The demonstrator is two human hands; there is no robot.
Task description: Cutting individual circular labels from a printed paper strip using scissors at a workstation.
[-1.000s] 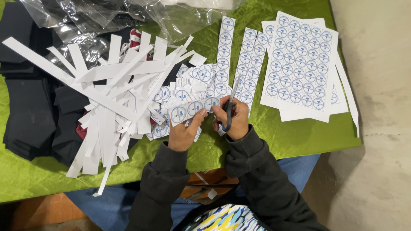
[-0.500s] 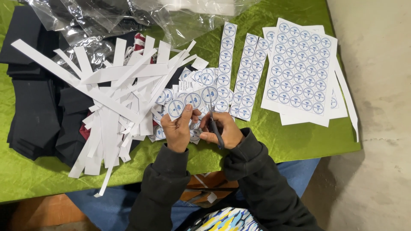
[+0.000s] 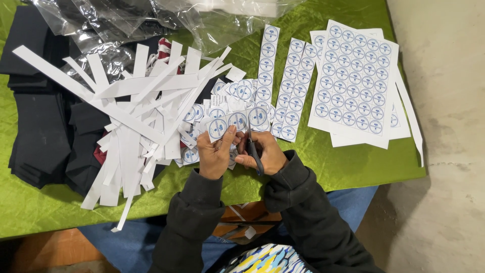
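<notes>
My left hand (image 3: 214, 154) pinches a short strip of round blue-and-white stickers (image 3: 237, 121) at its near edge, just above the near side of the green-covered bench (image 3: 323, 167). My right hand (image 3: 262, 154) has its grip closed around dark scissors (image 3: 254, 151), blades at the strip. White paper offcuts (image 3: 136, 116) lie left; full sticker sheets (image 3: 353, 81) lie far right.

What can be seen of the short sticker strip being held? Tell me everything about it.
The short sticker strip is white paper, seemingly glossy, printed with three round blue-and-white labels in a row. It is held flat over the green tablecloth, tilted slightly. The left hand pinches its lower left edge; the right hand works dark scissors at its lower edge between the second and third labels. Loose cut labels lie just behind it.
</notes>
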